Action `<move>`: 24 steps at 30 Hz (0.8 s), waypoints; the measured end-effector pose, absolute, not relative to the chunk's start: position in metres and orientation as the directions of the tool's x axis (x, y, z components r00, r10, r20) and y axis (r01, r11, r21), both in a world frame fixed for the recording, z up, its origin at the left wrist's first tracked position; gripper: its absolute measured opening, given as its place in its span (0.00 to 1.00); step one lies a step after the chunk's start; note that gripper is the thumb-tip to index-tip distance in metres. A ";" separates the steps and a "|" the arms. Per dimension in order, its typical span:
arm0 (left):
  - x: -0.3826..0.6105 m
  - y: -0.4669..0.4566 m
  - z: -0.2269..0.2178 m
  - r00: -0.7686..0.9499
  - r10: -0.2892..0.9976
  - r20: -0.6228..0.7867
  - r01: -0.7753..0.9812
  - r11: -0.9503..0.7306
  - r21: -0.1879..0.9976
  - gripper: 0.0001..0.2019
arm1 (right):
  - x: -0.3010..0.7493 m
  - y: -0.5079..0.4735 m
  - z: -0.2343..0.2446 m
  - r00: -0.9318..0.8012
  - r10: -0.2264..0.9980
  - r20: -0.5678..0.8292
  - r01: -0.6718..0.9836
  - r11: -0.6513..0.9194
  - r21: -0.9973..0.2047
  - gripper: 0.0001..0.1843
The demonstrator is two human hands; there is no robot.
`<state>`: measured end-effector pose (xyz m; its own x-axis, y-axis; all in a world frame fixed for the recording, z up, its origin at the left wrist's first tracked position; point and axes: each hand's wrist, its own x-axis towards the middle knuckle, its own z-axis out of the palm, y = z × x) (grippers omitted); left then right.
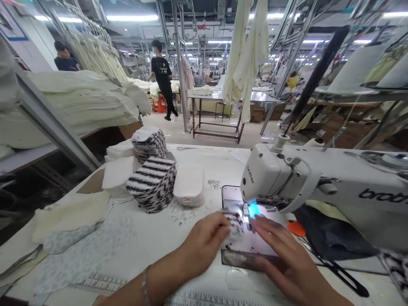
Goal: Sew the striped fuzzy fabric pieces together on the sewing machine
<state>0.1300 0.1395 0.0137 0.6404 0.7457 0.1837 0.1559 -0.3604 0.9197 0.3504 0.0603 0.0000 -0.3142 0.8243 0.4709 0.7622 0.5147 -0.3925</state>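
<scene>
A small black-and-white striped fabric piece (pixel 234 220) lies on the metal bed plate of the white sewing machine (pixel 264 174), close to the needle and presser foot. My left hand (pixel 207 238) pinches its left edge between thumb and fingers. To the right of the needle, my right hand (pixel 283 250) has its fingers stretched out, the tips by a bright blue-lit patch next to the presser foot. Whether those tips touch fabric is hard to make out. Beyond my left hand stand a stack of striped fabric pieces (pixel 151 185) and a stack of white pieces (pixel 189 185).
Another striped stack (pixel 149 143) and white pads (pixel 119 176) stand at the back left. Loose cream cloth (pixel 70 214) and pale patterned cloth (pixel 86 250) cover the left. Black-handled scissors (pixel 344 272) and dark cloth (pixel 334 233) lie at right. A person (pixel 163 76) is upright beyond the table.
</scene>
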 end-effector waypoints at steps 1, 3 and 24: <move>0.123 0.134 0.017 0.567 0.821 0.064 0.036 -0.102 0.994 0.08 | 0.348 0.055 -0.002 -0.255 0.880 0.400 0.714 0.450 -0.536 0.34; 0.113 0.128 0.020 0.486 0.856 -0.177 -0.193 0.303 0.933 0.10 | 0.341 0.046 -0.007 -0.153 0.966 0.210 0.514 0.259 -0.818 0.40; 0.128 0.116 0.011 0.482 0.781 -0.398 -0.337 0.584 0.738 0.28 | 0.323 0.027 -0.001 0.150 0.977 -0.153 -0.287 -0.105 -0.952 0.28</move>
<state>0.1282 0.1161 0.0114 0.4816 0.7810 -0.3977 -0.3374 0.5840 0.7383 0.3227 0.0270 -0.0012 0.1505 0.9766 -0.1535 -0.2869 -0.1054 -0.9521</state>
